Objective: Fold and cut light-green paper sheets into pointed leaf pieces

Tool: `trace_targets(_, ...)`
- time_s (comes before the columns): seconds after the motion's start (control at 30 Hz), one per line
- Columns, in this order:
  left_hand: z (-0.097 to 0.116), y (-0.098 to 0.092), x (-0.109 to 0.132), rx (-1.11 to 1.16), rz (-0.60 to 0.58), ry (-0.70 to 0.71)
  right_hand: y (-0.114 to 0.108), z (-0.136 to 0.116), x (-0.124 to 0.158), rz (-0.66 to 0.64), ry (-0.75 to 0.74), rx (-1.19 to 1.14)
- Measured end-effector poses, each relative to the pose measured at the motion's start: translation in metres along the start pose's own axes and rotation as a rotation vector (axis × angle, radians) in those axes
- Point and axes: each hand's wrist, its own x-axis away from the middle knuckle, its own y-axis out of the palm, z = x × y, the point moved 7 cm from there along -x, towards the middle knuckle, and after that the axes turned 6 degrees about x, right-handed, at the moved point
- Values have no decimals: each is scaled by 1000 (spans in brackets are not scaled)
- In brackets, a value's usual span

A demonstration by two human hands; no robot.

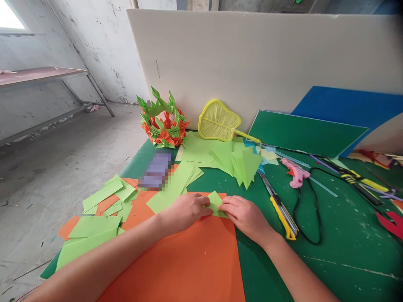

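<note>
Between my hands lies a small piece of green paper (215, 200), partly folded with a point at the top, on a large orange sheet (195, 256). My left hand (189, 211) presses the paper's left side with curled fingers. At its right side, my right hand (244, 216) pinches the edge between thumb and fingers. The fingers cover parts of the paper, so its full shape is hidden. Just beyond stand several folded green paper triangles (248, 165), beside flat green sheets (198, 150).
An orange-and-green paper crown (165, 126) stands at the back left, near a yellow fan (218, 121). Cut paper strips (94, 226) lie left. A yellow utility knife (280, 209), pink glue gun (295, 172) with a black cord and pliers (355, 180) lie right. A white board (245, 58) rises behind.
</note>
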Motion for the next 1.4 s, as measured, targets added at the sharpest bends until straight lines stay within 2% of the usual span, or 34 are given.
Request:
trace_targets(0.17,1,-4,0,-21,-22,-14,2,0,1,-28,27,-12)
trace_targets(0.53,1,-4,2,93,57,10,3,0,2,-14,14,21)
trace_targets(0.93,1,1,4,74,38,-130,-2,1,4,-2,122,5)
trace_targets(1.13,3,0,5,35,35,-151,-8,4,8,42,163,-11)
trace_targets(1.27,4,4,5,-19,-22,-167,-9,-3,7,74,81,7)
trace_targets(1.4,5,6,6,-44,-87,-180,-3,-16,3,25,-58,-56)
